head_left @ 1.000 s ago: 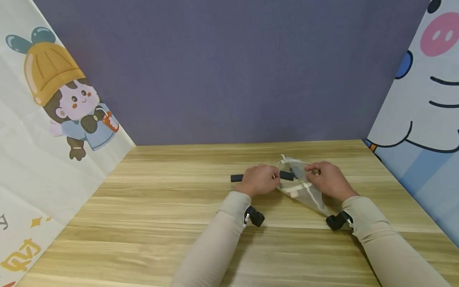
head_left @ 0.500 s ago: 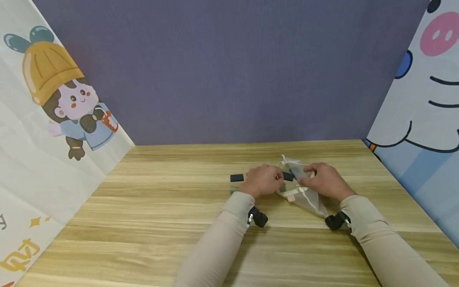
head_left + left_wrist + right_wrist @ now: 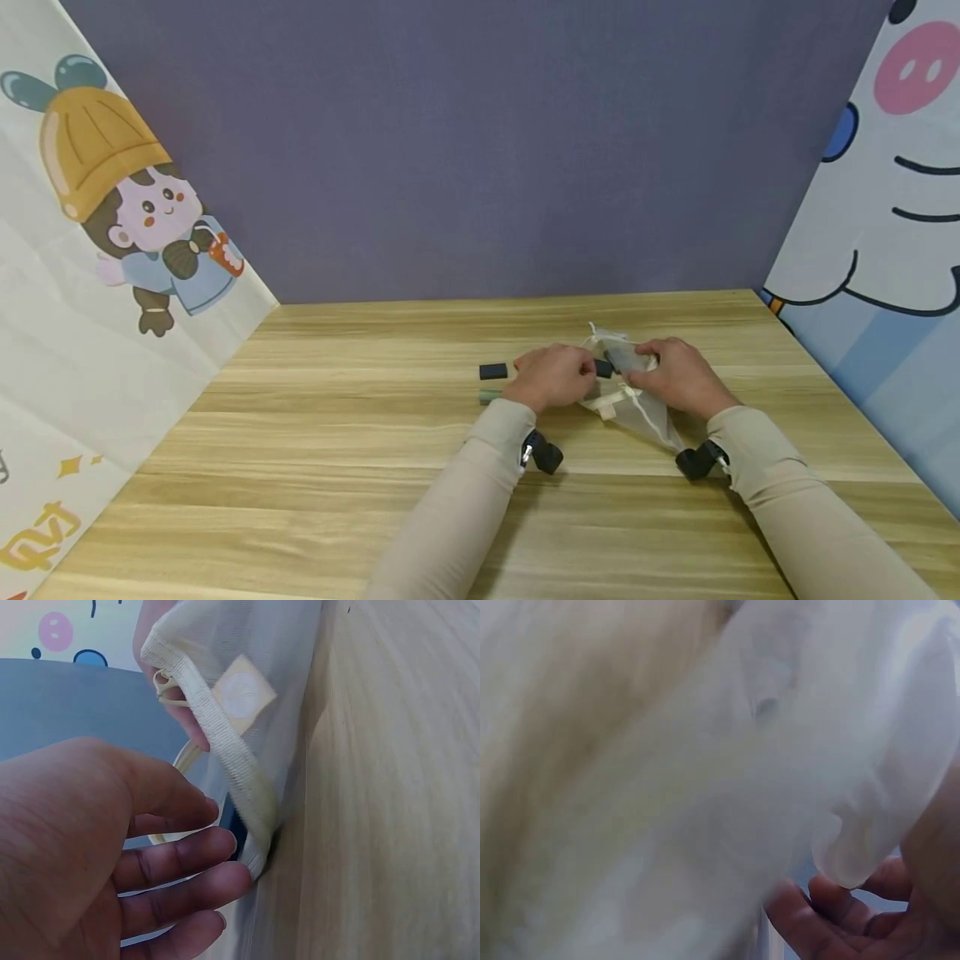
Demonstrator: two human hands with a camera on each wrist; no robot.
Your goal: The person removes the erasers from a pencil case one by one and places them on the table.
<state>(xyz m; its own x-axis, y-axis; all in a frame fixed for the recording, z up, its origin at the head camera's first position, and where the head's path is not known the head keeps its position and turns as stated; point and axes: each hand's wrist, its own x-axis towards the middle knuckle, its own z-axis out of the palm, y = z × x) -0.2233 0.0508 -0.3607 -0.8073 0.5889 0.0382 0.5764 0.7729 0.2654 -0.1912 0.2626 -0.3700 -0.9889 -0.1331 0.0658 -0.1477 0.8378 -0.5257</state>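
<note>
Currently I'm seeing right hand (image 3: 681,377) pinching sheer white mesh bag with cream rim (image 3: 643,422), bag lying between hands. Left hand (image 3: 553,375) is bending loosely at bag's mouth, dark rectangular block (image 3: 604,368) showing by fingertips; can't tell whether gripped. Small black oblong (image 3: 493,372) is lying left of left hand.

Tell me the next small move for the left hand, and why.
I'd probably have the left hand nudge the nearby black block deeper into the mesh drawstring bag. The block shows at the bag's mouth, right beside that hand, and the right hand is holding the bag's far side, which should steady it.
</note>
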